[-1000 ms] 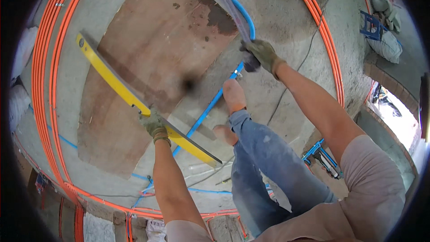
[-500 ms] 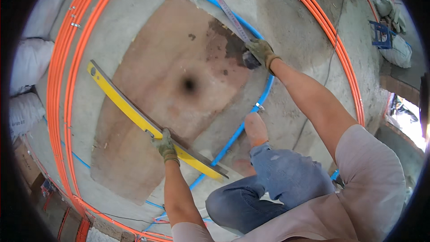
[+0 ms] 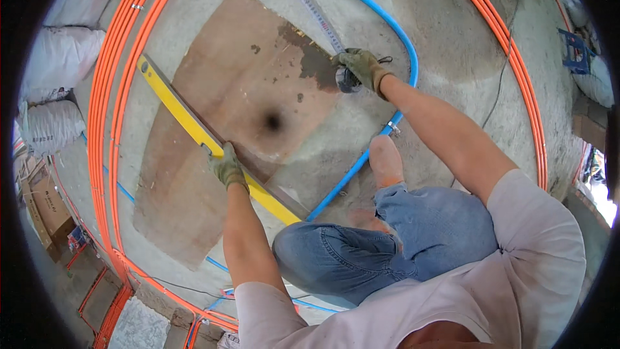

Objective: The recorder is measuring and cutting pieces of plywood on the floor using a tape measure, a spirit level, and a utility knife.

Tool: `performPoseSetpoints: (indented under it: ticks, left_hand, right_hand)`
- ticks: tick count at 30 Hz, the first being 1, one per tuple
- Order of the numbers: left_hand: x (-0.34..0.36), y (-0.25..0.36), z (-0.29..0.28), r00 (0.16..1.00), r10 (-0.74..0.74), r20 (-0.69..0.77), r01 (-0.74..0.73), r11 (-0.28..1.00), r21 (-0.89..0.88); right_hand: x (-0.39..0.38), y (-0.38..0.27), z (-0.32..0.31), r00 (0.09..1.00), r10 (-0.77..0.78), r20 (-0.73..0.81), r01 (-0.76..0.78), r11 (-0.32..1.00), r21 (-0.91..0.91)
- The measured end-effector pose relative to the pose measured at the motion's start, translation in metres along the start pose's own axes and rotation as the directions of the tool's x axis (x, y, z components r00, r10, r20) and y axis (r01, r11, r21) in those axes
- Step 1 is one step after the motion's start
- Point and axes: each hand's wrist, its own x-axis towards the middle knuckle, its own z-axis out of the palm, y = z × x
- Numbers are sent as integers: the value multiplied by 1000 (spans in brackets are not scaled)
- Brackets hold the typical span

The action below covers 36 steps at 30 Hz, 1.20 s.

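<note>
My gloved left hand (image 3: pixel 227 167) is closed around the middle of a long yellow spirit level (image 3: pixel 173 105). The level slants over a brown board (image 3: pixel 187 200) that lies on the concrete floor, and its near end reaches my bent knee. In my gloved right hand (image 3: pixel 363 68) is a dark tape measure (image 3: pixel 347 80), held above the board's right edge. Its pale blade (image 3: pixel 309 5) is pulled out and runs up and left toward the top of the view, where its far end is out of sight.
A blue pipe (image 3: pixel 408 44) curves along the right of the board, clipped to the floor. Bundles of orange pipes (image 3: pixel 103 123) run at left and others (image 3: pixel 504 32) at right. White sacks (image 3: pixel 68 58) are stacked at the far left. A blue plastic stool (image 3: pixel 573 52) stands at right.
The right hand has moved left with the tape measure, off the blue pipe toward the board. The left hand and the level have risen slightly in the view, which has itself shifted.
</note>
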Motion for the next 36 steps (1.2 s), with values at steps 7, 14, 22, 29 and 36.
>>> performPoseSetpoints:
  ticks: [7, 14, 22, 29, 36]
  left_hand:
    - [-10, 21, 9, 984, 157, -84, -122, 939, 322]
    - [4, 33, 24, 993, 116, 35, -121, 971, 209]
    - [-12, 37, 28, 969, 248, -19, -244, 962, 123]
    - [-24, 29, 25, 974, 218, 60, -222, 973, 56]
    - [-41, 25, 17, 974, 167, 153, -185, 977, 108]
  right_hand:
    - [-13, -4, -10, 956, -276, 96, 289, 941, -175]
    - [-6, 9, -19, 971, -155, 180, 180, 975, -134]
    - [-10, 5, -28, 653, -634, 415, 720, 348, -601]
    - [-14, 5, -15, 881, -427, 203, 471, 763, -442]
    - [-16, -3, -15, 907, -357, 222, 419, 816, -398]
